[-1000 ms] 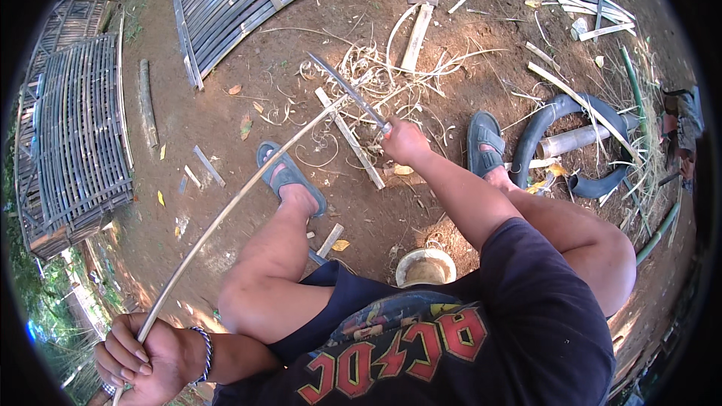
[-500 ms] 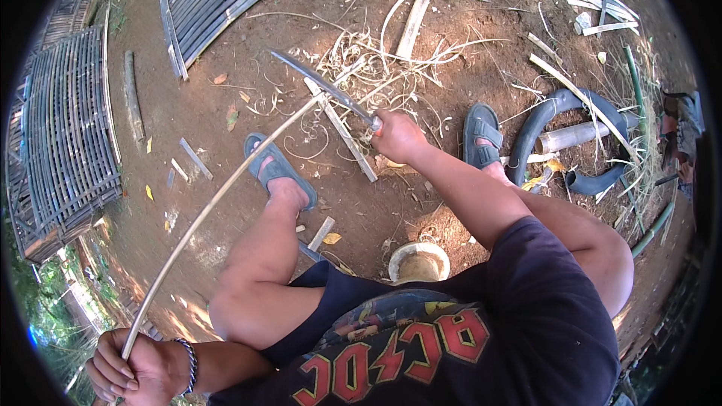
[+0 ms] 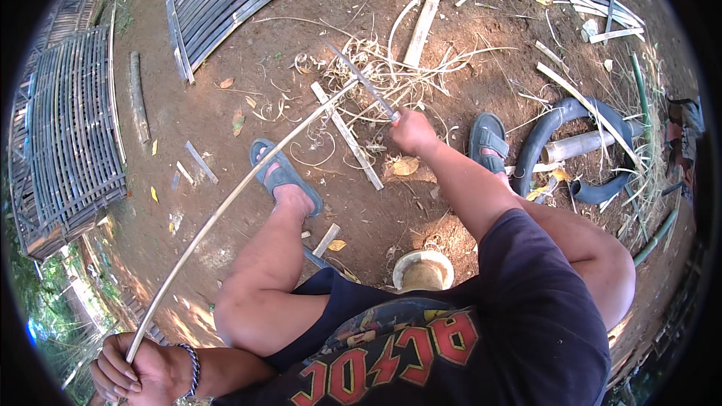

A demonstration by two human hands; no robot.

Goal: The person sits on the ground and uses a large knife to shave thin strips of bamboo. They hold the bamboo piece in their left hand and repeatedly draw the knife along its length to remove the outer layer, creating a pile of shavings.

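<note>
My left hand (image 3: 135, 371), low at the left, is wrapped around one end of a long pale bamboo strip (image 3: 226, 207). The strip rises in a gentle curve to the right, its far end over a heap of thin shavings (image 3: 376, 56). My right hand (image 3: 412, 134), between my feet and above the ground, grips the handle of a long-bladed knife (image 3: 366, 83). The blade points up and to the left, crossing close to the strip's far end; I cannot tell whether they touch. Below lies a flat wooden slat (image 3: 349, 137).
A hammer (image 3: 423, 26) lies beyond the shavings. Bamboo slat panels (image 3: 68, 128) stand at left. On the right, a curved black tube (image 3: 532, 143) surrounds a bamboo piece (image 3: 575, 146). Split strips (image 3: 608, 4) lie at the far right. My sandalled feet flank the work.
The knife and my right hand have shifted slightly to the right, and the blade is now seen more edge-on. My left hand still holds the strip in about the same place.
</note>
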